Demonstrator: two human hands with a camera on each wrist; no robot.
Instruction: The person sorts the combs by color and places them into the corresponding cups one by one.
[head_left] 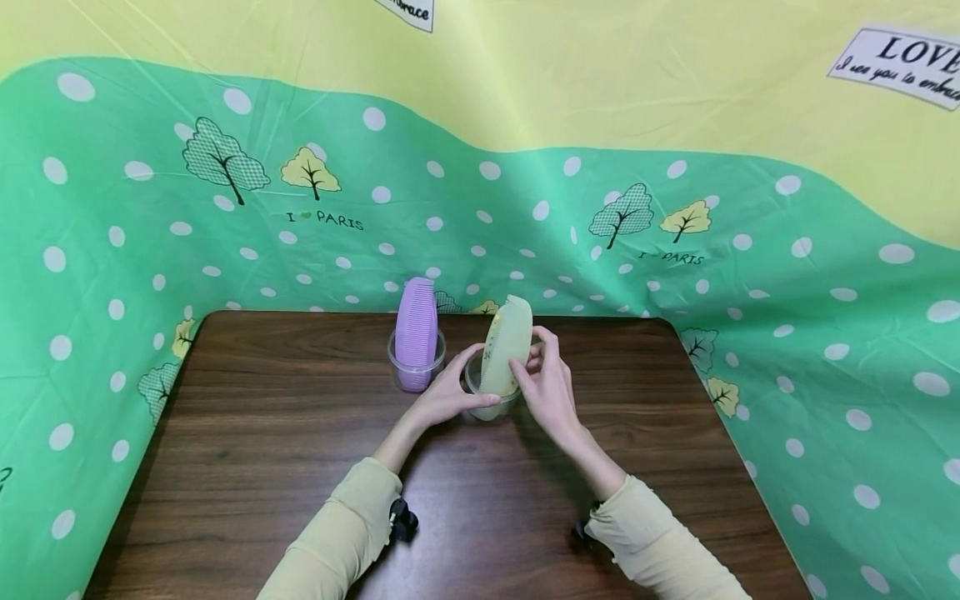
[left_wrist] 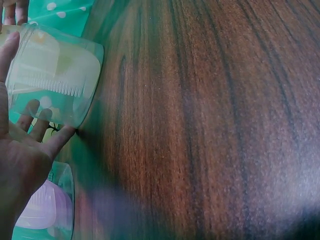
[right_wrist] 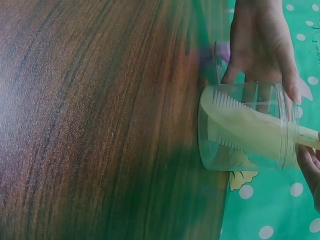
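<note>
A clear round jar [head_left: 489,412] stands toward the back of the table, with my left hand [head_left: 446,395] curled around its left side, thumb in front. Rising out of it is a pale yellow-green comb [head_left: 512,337], which the fingers of my right hand [head_left: 552,392] pinch at its right edge. The right wrist view shows the comb [right_wrist: 250,129] slanting through the jar, its lower end near the bottom. To the left, a purple comb [head_left: 416,321] stands upright in a second clear jar [head_left: 395,372], close to my left hand.
The dark wooden table [head_left: 300,467] ends just behind the jars. A green and yellow printed cloth [head_left: 480,200] with white dots hangs behind it and along both sides. Small black devices [head_left: 403,520] sit at both sleeve cuffs.
</note>
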